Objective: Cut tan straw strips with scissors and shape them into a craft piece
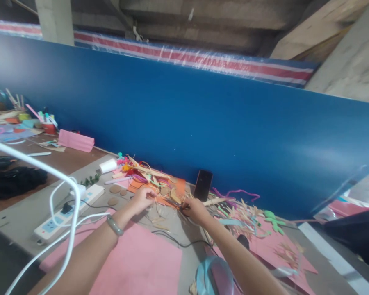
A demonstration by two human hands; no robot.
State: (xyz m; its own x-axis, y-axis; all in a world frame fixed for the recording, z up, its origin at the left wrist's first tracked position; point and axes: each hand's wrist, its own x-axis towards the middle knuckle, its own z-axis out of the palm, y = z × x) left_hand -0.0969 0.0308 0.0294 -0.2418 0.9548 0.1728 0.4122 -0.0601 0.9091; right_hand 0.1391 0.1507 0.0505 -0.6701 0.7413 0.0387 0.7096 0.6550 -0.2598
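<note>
Dark phone (203, 185) propped against blue partition (172, 110); white power strip (88, 197); 1 red cup (49, 128) holding pens (45, 117).

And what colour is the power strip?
White and light blue; the power strip shows best in the head view.

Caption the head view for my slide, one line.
Left hand and right hand close together among craft scraps, pink paper below, a dark phone propped against the blue partition.

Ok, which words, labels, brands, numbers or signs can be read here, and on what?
None can be read.
Power strip: any markings are too small and blurred.
Dark phone: no lettering visible.
Blue partition: no lettering visible.
Striped sheeting: stripes only, no words visible.
</note>
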